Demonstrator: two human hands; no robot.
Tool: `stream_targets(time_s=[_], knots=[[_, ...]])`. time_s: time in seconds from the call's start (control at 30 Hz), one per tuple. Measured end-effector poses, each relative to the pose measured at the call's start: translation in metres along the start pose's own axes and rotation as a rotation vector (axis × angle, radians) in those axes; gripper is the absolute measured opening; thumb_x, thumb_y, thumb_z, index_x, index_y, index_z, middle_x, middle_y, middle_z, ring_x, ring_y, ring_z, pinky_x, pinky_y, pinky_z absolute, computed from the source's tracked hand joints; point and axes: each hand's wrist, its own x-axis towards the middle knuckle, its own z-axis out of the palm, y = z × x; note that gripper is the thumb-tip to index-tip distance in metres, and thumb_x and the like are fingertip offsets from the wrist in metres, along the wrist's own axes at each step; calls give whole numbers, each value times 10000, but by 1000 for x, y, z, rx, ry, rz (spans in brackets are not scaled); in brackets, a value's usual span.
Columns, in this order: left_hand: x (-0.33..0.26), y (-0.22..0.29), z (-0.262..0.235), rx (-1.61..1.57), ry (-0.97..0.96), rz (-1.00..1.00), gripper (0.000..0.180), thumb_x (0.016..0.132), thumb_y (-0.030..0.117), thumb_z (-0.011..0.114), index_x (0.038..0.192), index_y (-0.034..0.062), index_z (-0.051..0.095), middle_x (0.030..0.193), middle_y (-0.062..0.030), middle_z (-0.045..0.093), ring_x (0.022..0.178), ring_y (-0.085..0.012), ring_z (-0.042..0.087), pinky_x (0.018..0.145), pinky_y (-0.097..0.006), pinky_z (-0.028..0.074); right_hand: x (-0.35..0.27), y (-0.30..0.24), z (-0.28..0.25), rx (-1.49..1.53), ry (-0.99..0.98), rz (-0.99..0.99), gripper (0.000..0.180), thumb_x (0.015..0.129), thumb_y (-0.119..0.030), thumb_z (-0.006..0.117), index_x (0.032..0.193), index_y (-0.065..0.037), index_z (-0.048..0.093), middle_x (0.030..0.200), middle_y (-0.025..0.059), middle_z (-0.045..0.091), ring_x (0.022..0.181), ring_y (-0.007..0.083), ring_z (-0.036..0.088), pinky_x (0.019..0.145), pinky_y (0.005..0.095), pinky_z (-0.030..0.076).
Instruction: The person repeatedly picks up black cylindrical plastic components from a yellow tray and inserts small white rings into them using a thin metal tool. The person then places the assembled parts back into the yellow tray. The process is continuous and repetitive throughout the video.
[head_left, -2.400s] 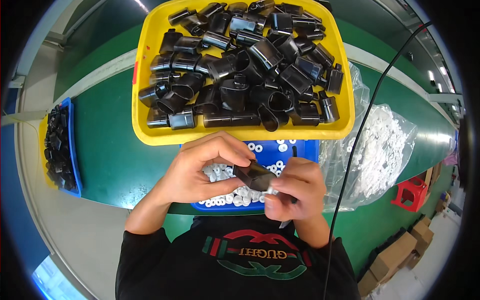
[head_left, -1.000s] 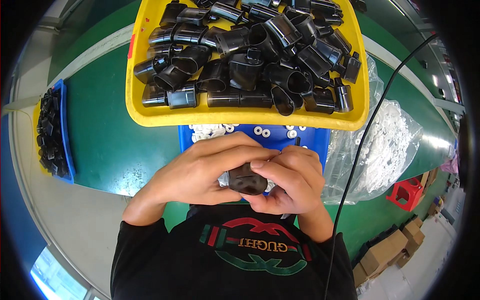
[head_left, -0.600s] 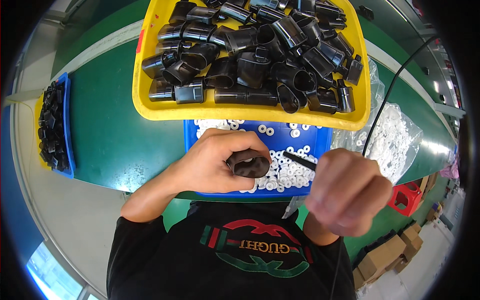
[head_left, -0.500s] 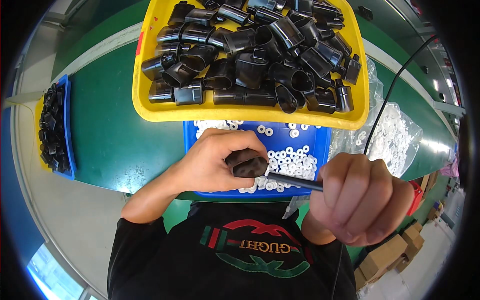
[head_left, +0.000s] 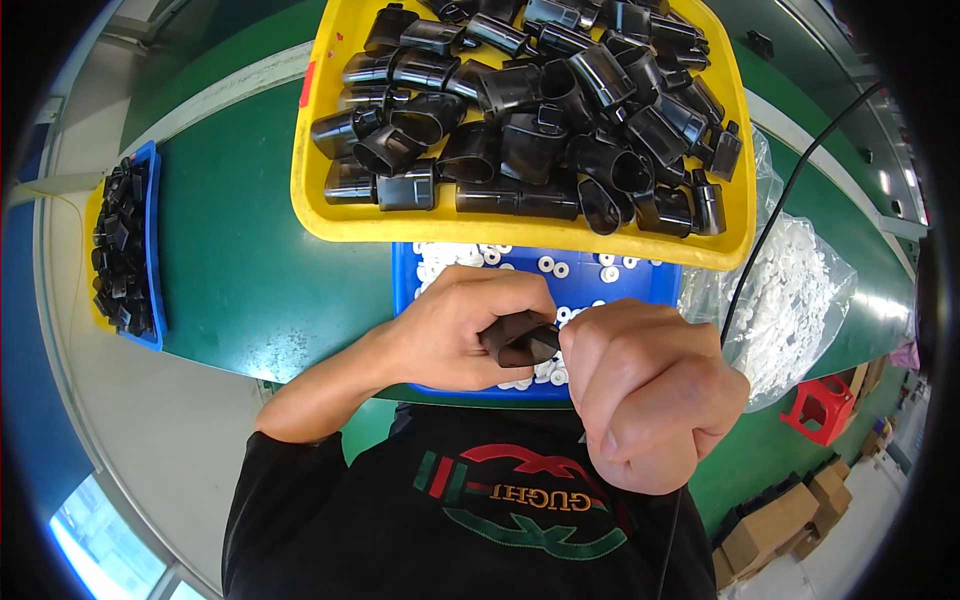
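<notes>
My left hand (head_left: 450,325) is wrapped around a hollow black plastic housing (head_left: 512,342), its open end turned toward me. My right hand (head_left: 650,385) is closed in a fist just right of it, gripping a black rod-shaped tool. Most of the tool is hidden by the fingers, and its front end is at the mouth of the housing. How far inside it reaches, I cannot tell. Beneath both hands is a blue tray (head_left: 403,290) with many small white ring washers (head_left: 450,258).
Beyond the blue tray sits a yellow tray (head_left: 300,195) heaped with black housings (head_left: 530,145). At right lies a clear bag of white parts (head_left: 795,300), a black cable (head_left: 775,205) passing over it. Another tray of black parts (head_left: 122,250) is far left; a red stool (head_left: 822,408) stands at right.
My right hand has moved left, bringing the tool from beside the housing to its open end. The whole view has shifted slightly. My left hand keeps its hold on the housing.
</notes>
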Motion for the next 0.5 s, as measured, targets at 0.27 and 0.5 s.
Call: stream_targets(time_s=[0.27, 0.5], knots=[[0, 4, -1, -34, -32, -35, 297, 654, 91, 740, 896, 39, 578, 751, -114, 575, 686, -335, 595, 593, -393, 464, -3, 2, 1, 24, 3, 40, 173, 622, 127, 513, 679, -27, 570, 549, 27, 467, 435, 166, 379, 417, 298, 264], [2, 10, -1, 131, -9, -8, 278, 671, 93, 743, 866, 5, 567, 695, -152, 543, 646, -369, 570, 564, -407, 444, -10, 19, 7, -33, 33, -33, 267, 880, -65, 623, 656, -81, 478, 487, 23, 464, 384, 132, 358, 382, 275, 244]])
